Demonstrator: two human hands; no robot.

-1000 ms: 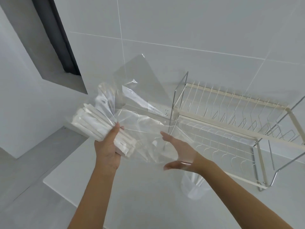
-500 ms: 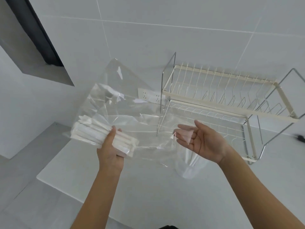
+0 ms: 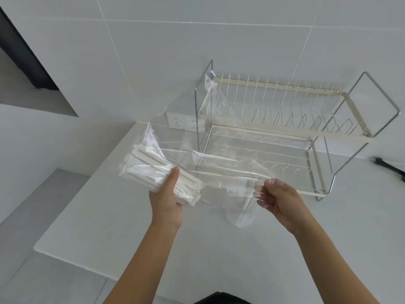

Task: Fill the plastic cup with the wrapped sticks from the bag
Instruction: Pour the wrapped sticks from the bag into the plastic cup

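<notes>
Left hand [image 3: 166, 194] grips wrapped sticks [image 3: 153, 170] thru the bag [image 3: 219, 172], frame centre; right hand [image 3: 278, 198] pinches the bag's mouth edge. Plastic cup [image 3: 241, 213] on desk [image 3: 109, 227] below. Film's thin, slippery, floppy; sticks light, so prob best held mid-bundle.

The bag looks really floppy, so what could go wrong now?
The left hand grips the wrapped sticks through the clear bag, so they might slide out and scatter on the counter. The plastic cup stands under the sagging bag that the right hand pinches; the film could tip it.
</notes>
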